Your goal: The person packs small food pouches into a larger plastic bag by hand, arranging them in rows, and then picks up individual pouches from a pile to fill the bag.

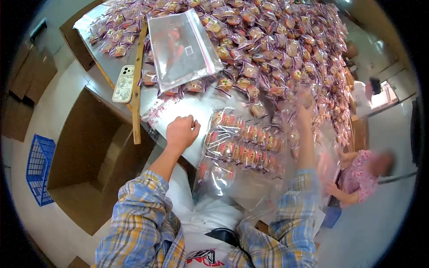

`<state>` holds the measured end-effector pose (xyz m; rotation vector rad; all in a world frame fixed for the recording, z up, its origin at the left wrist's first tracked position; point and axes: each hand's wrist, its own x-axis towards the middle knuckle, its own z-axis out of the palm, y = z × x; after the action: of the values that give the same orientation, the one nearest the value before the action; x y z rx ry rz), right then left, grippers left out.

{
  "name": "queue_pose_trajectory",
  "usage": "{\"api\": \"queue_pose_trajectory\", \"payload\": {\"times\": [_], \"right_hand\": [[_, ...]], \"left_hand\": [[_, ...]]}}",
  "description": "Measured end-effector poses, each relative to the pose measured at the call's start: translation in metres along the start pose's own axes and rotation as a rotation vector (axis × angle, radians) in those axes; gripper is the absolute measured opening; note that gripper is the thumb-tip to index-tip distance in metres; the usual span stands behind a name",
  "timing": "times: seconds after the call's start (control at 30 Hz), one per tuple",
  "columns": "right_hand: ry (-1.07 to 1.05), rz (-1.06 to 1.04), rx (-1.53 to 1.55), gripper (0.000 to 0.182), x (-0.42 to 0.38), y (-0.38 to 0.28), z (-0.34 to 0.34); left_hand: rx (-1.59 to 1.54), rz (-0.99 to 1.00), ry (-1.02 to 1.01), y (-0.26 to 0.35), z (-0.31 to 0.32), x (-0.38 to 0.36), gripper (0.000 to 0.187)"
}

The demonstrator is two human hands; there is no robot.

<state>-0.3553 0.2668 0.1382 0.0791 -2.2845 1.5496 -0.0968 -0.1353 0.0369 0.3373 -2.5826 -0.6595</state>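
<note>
My left hand (182,133) is curled into a loose fist over the white table edge, with nothing showing in it. To its right lies a large clear plastic bag (250,181) with rows of small wrapped snack packets (241,152) inside. My right hand (305,109) is stretched out beyond the bag's right side, at the near edge of a big pile of the same purple-edged packets (277,49). Motion smears its fingers, and a packet shows right at the fingertips; I cannot tell whether it is held.
A stack of flat clear bags (181,49) lies on the pile's left part. Beside it are a wooden strip (137,89) and a phone (123,85). A cardboard box (85,156) and a blue crate (39,169) stand on the floor at left. Another person (355,178) works at right.
</note>
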Motion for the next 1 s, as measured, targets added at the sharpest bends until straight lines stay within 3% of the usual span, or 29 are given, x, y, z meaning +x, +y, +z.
{"api": "queue_pose_trajectory", "payload": {"times": [0.17,0.33,0.4,0.53,0.63,0.8,0.9,1.0], "right_hand": [[0.014,-0.043,0.208,0.072,0.007,0.013,-0.018],[0.047,0.095,0.429,0.072,0.010,0.011,-0.022],[0.110,0.015,0.251,0.075,0.008,0.011,-0.023],[0.294,0.073,0.269,0.080,0.004,0.010,-0.017],[0.279,0.157,0.274,0.081,0.001,0.009,-0.022],[0.172,0.059,0.144,0.073,-0.009,0.014,-0.029],[0.129,0.091,0.175,0.065,-0.025,-0.011,-0.001],[0.098,-0.006,0.107,0.060,-0.024,-0.009,0.018]], "left_hand": [[0.028,-0.019,-0.058,0.003,-0.003,0.003,0.024],[0.028,-0.016,-0.051,0.003,-0.006,0.003,0.025],[0.034,-0.008,-0.050,0.004,-0.005,0.002,0.025],[0.046,-0.004,-0.039,0.005,-0.006,0.003,0.025],[0.041,-0.001,-0.033,0.003,-0.003,0.003,0.025],[0.046,-0.020,-0.050,0.006,-0.007,0.002,0.027],[0.040,0.002,-0.040,0.005,-0.002,0.004,0.027],[0.061,0.006,-0.033,0.002,-0.002,0.003,0.028]]}}
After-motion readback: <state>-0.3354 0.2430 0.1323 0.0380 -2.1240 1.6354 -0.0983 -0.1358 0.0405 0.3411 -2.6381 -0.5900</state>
